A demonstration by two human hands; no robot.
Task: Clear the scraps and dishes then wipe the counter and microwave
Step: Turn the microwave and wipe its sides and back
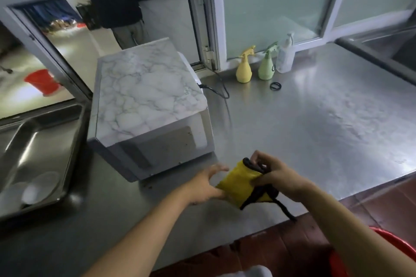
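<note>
Both hands work a yellow cloth [238, 186] just above the surface [315, 119]: left hand [202, 186] pinches its near edge, right hand [276, 175] grips the dark-trimmed side; wiping looks about to begin; the surface shows no dishes, the microwave [148, 105] stands closed beside the sink [13, 141], bowls [33, 189] lie within; a few crumbs [146, 185] remain near the microwave's base.

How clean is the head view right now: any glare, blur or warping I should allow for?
Head view: dim overall, with soft glare patches on the steel counter and the sink tray; the left hand and right hand on the yellow cloth are slightly motion-blurred; wide-angle warp bends the window frame and counter edges; the spray bottles look soft.
</note>
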